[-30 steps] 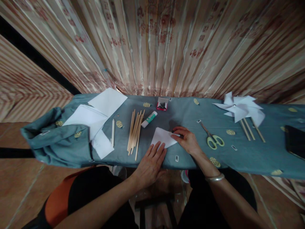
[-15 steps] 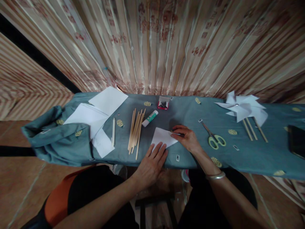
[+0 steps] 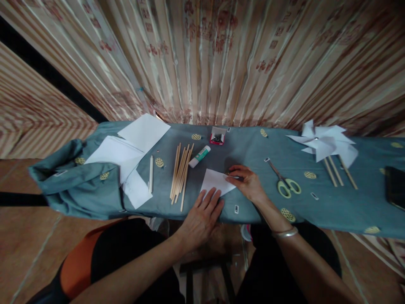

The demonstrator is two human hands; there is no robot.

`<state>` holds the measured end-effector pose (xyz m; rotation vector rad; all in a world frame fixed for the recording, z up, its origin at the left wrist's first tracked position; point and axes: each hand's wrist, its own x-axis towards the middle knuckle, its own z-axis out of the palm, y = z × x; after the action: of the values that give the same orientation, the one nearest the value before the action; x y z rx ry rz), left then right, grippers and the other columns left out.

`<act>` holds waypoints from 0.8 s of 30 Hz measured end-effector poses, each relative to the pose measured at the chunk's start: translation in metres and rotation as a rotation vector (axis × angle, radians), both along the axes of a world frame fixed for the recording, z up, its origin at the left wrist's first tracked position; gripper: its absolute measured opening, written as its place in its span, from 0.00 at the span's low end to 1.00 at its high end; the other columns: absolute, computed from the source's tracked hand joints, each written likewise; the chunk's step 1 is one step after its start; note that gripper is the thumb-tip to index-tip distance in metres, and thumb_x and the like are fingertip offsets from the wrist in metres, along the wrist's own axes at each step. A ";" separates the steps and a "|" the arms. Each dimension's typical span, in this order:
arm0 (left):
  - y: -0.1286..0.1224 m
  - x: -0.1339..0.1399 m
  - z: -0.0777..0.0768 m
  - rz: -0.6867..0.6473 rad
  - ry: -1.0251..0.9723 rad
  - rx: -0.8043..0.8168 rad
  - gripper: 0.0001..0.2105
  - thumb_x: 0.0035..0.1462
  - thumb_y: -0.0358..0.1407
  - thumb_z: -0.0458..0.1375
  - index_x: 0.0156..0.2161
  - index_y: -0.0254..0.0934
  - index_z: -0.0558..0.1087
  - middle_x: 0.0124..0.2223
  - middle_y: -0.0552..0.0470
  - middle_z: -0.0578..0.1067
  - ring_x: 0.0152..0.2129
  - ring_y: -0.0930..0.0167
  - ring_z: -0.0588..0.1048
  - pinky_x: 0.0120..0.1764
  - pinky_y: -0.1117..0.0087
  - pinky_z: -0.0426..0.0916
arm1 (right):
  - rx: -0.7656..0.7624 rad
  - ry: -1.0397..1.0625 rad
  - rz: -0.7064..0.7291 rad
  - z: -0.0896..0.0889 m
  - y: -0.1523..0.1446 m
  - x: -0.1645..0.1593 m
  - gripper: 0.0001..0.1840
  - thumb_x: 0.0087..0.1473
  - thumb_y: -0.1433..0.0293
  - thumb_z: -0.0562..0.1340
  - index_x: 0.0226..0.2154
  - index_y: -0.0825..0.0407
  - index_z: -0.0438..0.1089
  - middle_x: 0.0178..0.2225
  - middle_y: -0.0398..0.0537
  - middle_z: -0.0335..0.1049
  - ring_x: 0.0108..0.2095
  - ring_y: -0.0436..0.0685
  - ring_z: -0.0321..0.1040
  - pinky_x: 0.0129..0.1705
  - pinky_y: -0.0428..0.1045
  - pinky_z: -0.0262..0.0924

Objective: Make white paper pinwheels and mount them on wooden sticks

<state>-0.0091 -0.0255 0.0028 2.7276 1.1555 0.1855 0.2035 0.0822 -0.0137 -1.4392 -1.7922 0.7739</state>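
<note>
A small folded sheet of white paper (image 3: 215,179) lies at the middle of the table's near side. My left hand (image 3: 202,215) rests flat with its fingers stretched over the lower left part of the paper. At the right corner of the paper, the thumb and fingers of my right hand (image 3: 245,181) are pinched together on the edge. A silver bangle (image 3: 285,232) circles my right wrist. Just beyond the paper lie a glue stick (image 3: 200,156) and a small open red and white box (image 3: 217,137) holding small dark pieces.
Left of the paper are several wooden sticks (image 3: 181,173), a white pen-like stick (image 3: 151,174) and loose white sheets (image 3: 117,156). Green-handled scissors (image 3: 284,185) lie to the right, before white paper pinwheels (image 3: 325,143). A dark object (image 3: 395,185) sits at the far right of the cloth-covered table (image 3: 259,147).
My right fingers have shifted very slightly at the corner of the paper. The left hand stays in place on it, and the other things lie as before.
</note>
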 end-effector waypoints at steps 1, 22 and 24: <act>0.000 0.000 0.000 -0.001 -0.002 -0.002 0.35 0.59 0.45 0.58 0.65 0.29 0.54 0.69 0.33 0.52 0.67 0.50 0.47 0.65 0.46 0.44 | 0.001 -0.004 -0.003 0.000 0.000 0.000 0.09 0.49 0.58 0.66 0.25 0.45 0.79 0.40 0.48 0.77 0.43 0.61 0.71 0.50 0.59 0.64; 0.002 -0.002 -0.008 -0.006 0.070 0.024 0.37 0.61 0.43 0.55 0.67 0.26 0.47 0.69 0.33 0.51 0.68 0.55 0.44 0.66 0.51 0.41 | 0.140 -0.258 -0.029 0.005 -0.023 -0.010 0.25 0.53 0.57 0.63 0.51 0.52 0.70 0.57 0.59 0.66 0.58 0.68 0.61 0.59 0.64 0.55; 0.002 -0.001 -0.006 -0.005 0.089 0.023 0.38 0.60 0.43 0.56 0.68 0.26 0.46 0.70 0.33 0.50 0.68 0.55 0.44 0.66 0.51 0.41 | 0.169 -0.315 -0.042 0.002 -0.033 -0.013 0.32 0.53 0.55 0.63 0.57 0.52 0.64 0.62 0.62 0.59 0.63 0.71 0.54 0.60 0.66 0.51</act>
<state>-0.0100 -0.0232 -0.0036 2.7845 1.1753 0.0778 0.1901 0.0491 -0.0119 -1.5433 -1.9997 0.3775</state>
